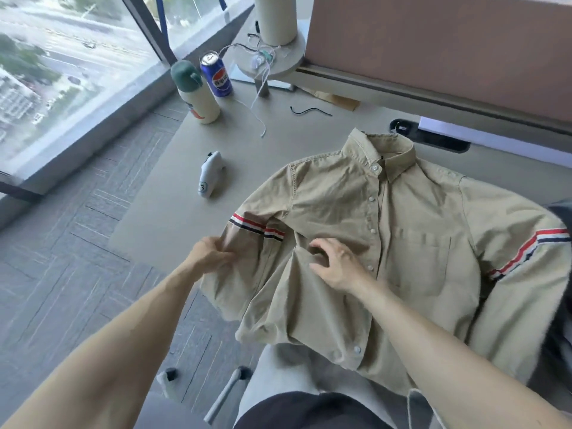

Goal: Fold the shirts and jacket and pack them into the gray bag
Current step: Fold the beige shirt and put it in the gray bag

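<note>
Two bare forearms reach forward over the near edge of the worktop (173, 187). The left hand (213, 253) has its grip pinched on a sleeve (229, 289) of the tan shirt (411, 243). The right hand (337, 266) rests on the shirt front, its grip loose, fingers bent and holding nothing. The shirt lies face up and buttoned, overhanging the near edge. By the far left corner stand a bottle (198, 94) and a can (216, 75), with a window (62, 57) beyond.

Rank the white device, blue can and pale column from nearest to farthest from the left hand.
1. white device, just beyond the left hand
2. blue can, farther back by the window
3. pale column, farthest back
</note>
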The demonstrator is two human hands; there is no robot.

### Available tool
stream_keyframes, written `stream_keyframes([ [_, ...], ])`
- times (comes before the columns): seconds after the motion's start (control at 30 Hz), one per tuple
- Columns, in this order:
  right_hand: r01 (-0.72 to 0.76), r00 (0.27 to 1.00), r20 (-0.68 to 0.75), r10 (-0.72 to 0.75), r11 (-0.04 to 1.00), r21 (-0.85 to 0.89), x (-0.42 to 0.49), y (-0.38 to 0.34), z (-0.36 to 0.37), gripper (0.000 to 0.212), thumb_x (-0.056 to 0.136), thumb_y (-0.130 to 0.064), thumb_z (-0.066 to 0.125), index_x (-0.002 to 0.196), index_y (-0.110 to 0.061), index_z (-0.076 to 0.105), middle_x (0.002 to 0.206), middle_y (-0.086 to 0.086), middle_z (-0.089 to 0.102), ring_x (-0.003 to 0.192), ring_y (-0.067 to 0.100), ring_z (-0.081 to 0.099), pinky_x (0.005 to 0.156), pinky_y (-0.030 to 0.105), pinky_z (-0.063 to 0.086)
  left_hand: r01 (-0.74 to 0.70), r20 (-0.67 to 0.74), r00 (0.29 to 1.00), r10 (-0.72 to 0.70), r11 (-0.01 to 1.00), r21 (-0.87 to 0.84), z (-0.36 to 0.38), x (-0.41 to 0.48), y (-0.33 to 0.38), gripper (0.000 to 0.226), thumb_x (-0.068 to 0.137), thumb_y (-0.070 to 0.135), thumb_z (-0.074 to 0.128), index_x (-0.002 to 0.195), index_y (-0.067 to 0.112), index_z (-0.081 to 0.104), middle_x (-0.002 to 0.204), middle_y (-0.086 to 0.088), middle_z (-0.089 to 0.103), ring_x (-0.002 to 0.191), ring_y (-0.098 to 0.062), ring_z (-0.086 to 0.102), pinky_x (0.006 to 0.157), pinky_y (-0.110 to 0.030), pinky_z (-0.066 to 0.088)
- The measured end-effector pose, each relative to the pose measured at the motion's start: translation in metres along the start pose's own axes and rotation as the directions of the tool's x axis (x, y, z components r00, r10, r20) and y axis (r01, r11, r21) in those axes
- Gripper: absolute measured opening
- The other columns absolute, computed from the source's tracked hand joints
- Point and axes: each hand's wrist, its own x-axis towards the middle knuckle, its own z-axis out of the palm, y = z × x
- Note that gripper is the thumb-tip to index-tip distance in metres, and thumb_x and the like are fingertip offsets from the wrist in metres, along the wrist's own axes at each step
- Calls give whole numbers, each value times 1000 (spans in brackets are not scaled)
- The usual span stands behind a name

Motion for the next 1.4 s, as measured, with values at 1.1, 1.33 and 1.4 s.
stream_keyframes([
  [1.1,-167,982,-109,151,973,-159,40,-97,39,53,86,-29,57,138,-23,45,134,3,50,126,26,47,105,38,40,-508,-215,756,619,761,404,-181,8,-29,59,82,45,78,56,19,32,51,3,37,51,-17,33,50,-33,27],
  [1.33,-393,909,63,413,896,-208,47,-93,73,80,77,-41,52,150,-31,21,147,1,29,139,30,33,109,47,35,-483,-312,660,683,704,521,-213,40,-23,49,80,48,78,66,16,43,60,1,47,60,-29,48,54,-33,29],
  [1.4,-431,889,78,451,883,-185,42,-88,84,80,76,-41,46,150,-31,18,153,2,24,142,31,28,113,48,31,-465,-288,702,651,726,506,-213,62,-34,44,81,44,78,68,17,46,65,3,48,64,-27,49,57,-35,32],
])
